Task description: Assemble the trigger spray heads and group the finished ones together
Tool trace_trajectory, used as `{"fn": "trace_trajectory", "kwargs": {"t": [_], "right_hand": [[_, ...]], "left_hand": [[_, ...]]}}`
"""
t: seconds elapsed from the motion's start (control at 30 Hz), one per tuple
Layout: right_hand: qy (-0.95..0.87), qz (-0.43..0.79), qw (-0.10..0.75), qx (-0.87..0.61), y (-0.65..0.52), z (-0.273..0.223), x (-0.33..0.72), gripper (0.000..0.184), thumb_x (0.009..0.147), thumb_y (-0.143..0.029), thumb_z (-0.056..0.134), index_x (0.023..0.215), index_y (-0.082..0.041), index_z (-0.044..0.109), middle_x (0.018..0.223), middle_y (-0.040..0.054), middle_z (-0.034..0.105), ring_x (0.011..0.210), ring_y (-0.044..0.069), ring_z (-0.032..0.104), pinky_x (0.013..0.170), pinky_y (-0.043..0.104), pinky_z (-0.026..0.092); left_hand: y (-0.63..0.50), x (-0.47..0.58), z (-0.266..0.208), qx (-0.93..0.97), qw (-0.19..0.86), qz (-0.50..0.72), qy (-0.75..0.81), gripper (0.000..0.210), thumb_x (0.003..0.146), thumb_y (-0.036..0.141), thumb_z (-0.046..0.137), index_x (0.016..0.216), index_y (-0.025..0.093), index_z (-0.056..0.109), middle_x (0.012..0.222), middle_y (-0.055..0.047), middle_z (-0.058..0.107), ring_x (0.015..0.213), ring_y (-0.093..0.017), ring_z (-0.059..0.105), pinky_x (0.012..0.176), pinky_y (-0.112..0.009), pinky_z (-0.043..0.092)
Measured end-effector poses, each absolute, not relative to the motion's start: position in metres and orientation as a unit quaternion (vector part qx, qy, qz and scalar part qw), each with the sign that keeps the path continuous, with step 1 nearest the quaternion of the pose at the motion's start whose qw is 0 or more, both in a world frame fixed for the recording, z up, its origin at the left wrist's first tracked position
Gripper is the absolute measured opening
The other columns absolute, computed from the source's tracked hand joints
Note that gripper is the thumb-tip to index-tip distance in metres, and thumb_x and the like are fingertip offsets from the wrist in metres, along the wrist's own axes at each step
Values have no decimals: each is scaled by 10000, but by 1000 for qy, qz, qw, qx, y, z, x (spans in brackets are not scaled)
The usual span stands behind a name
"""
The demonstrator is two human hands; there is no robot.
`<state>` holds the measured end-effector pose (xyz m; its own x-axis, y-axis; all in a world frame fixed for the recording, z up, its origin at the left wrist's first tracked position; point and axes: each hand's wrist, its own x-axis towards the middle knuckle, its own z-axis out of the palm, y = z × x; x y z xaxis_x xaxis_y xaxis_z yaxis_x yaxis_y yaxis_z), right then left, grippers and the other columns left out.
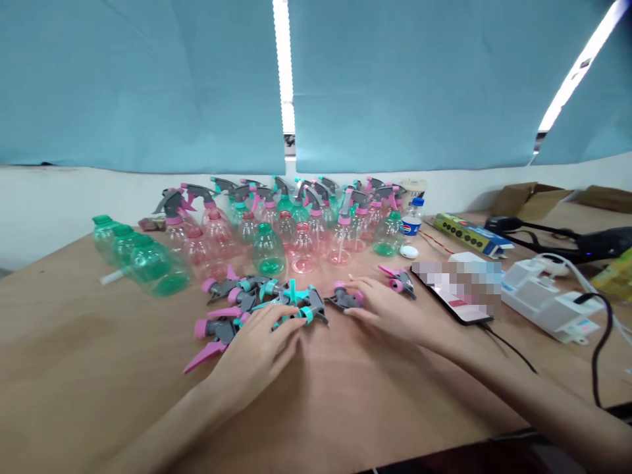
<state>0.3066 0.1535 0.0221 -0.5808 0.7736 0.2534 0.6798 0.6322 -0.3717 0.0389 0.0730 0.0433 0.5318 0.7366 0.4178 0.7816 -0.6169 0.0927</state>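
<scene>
My left hand [264, 342] reaches over a pile of trigger spray heads, thumb and forefinger closed at the teal collar of a grey-and-teal spray head [316, 304]. To its right, my right hand [378, 306] has its fingers around the pink collar of a grey-and-pink spray head [344, 298], which lies on the table. More pink, teal and grey heads, such as a pink-and-grey one [217, 330], lie beside and partly under my left hand. Another pink-and-grey head [405, 283] rests beyond my right hand.
Behind the pile stand pink and green bottles, some uncapped like a green bottle [268, 251], others fitted with spray heads. Several green bottles [162, 270] lie at the left. On the right are a phone [454, 289], a white power strip [548, 299], cables and a Pepsi bottle [412, 220].
</scene>
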Motion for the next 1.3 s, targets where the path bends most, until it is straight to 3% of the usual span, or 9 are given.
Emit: {"fn": "trace_trajectory", "kwargs": {"t": [0.13,0.37,0.7,0.87,1.0,1.13,1.3], "right_hand": [[-877,146,197,-412,143,17,281,448,885,-437,524,1268,-209,488,1327,134,514,1219,312,493,994,505,417],[-887,150,215,-379,135,15,253,459,878,-426,542,1282,-217,480,1340,130,500,1257,296,457,1012,488,417],[-897,125,230,-355,137,2,218,549,838,-463,597,1299,-193,470,1339,150,505,1271,308,433,1039,521,371],[-893,153,252,-341,139,6,216,563,810,-527,602,1268,-217,497,1316,137,527,1257,305,450,1016,511,400],[-901,153,239,-328,145,1,212,671,810,-595,554,1335,-194,439,1419,157,421,1341,325,338,1057,528,348],[-910,128,213,-333,148,-7,204,804,822,-667,453,1408,-125,353,1483,186,309,1398,354,184,1099,547,262],[-907,109,207,-349,143,-7,193,867,804,-721,401,1472,-202,213,1536,149,186,1413,356,91,1085,585,237]], "left_hand": [[64,21,41,-845,42,-258,-466,202,931,211,420,1020,209,602,1061,-70,605,991,-225,583,841,-395,501],[65,19,26,-832,44,-258,-489,307,832,234,584,1135,217,534,1184,-87,551,1077,-272,551,882,-439,480],[70,16,12,-812,5,-320,-488,167,867,211,558,1025,217,502,1003,-43,637,963,-230,601,832,-395,487],[67,15,18,-780,3,-345,-522,314,861,282,559,1157,224,475,1119,-74,627,1027,-250,606,844,-394,505],[63,14,30,-761,2,-377,-528,394,878,301,541,1254,248,434,1171,-58,610,999,-228,620,807,-350,527],[62,10,40,-746,90,-416,-512,337,894,276,530,1225,249,474,1079,-47,608,973,-217,606,844,-347,506],[71,1,43,-705,124,-421,-557,289,878,277,567,1165,254,540,1053,-39,582,926,-202,610,805,-320,515]]}}
